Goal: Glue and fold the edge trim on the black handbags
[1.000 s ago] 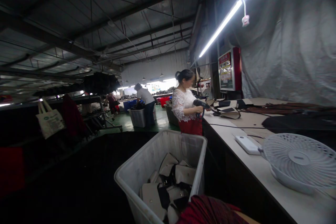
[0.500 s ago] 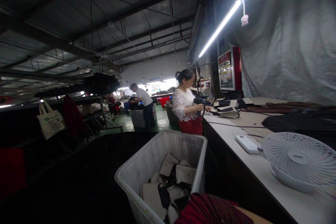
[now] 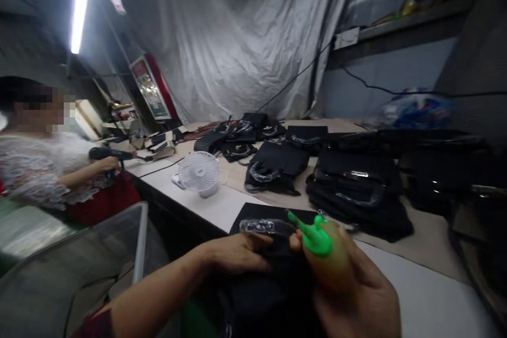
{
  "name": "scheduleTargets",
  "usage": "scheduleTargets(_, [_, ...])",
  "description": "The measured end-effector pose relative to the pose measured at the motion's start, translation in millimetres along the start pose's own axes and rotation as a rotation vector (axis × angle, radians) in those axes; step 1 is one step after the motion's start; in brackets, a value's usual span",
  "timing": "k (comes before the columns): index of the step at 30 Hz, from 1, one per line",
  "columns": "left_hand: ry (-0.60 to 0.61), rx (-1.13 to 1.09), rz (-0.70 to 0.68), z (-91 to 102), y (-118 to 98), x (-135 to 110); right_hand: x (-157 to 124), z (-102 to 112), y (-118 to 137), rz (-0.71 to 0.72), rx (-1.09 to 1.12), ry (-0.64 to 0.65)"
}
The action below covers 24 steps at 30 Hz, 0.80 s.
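Note:
A black bag [image 3: 273, 290] lies at the near edge of the table [image 3: 428, 296], right below me. My left hand [image 3: 237, 254] rests on the bag's top with its fingers curled, gripping the material. Just beyond my fingers lies the bag's handle [image 3: 265, 227], wrapped in clear plastic. My right hand [image 3: 352, 290] is closed round a bright green tool [image 3: 317, 237], whose tip points toward the wrapped handle.
Several black bags [image 3: 356, 190] are piled across the middle and right of the table. A small white fan [image 3: 198, 171] stands at the left. At the far left a co-worker holds a dark heat gun [image 3: 109, 154]. A white bin's rim [image 3: 139, 243] sits beside the table.
The view has swung right, from the workshop floor and bin to the table. Both my hands, the black bag and the green tool have come into view.

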<state>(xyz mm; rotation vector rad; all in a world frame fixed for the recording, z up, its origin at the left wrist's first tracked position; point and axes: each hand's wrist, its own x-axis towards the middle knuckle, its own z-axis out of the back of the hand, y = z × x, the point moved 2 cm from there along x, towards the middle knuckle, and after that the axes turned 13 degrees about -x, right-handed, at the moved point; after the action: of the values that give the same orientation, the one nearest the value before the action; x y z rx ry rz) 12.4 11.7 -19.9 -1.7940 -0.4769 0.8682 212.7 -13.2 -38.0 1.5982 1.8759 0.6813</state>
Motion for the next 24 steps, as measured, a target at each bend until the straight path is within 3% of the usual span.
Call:
scheduleTargets(3, [-0.057, -0.162, -0.064, 5.6, 7.4, -19.1, -3.5, 8.9, 11.1, -0.008, 0.071, -0.132])
scheduleTargets(8, [-0.156, -0.318, -0.154, 14.5, 16.5, -36.1, -3.2, 42.3, 44.7, 0.156, 0.148, -0.273])
scheduleTargets(11, [-0.182, -0.398, -0.231, 18.8, 17.1, -40.1, -3.6, 67.1, 45.0, 0.082, 0.105, -0.310])
scheduleTargets(16, [-0.212, -0.466, -0.267, 18.1, 13.4, -40.0, -4.5, 81.9, 21.6, -0.135, 0.066, -0.244])
scheduleTargets(24, [-0.225, -0.345, -0.161, 14.5, 8.8, -35.8, 10.9, 60.7, 18.8, -0.210, -0.045, -0.060])
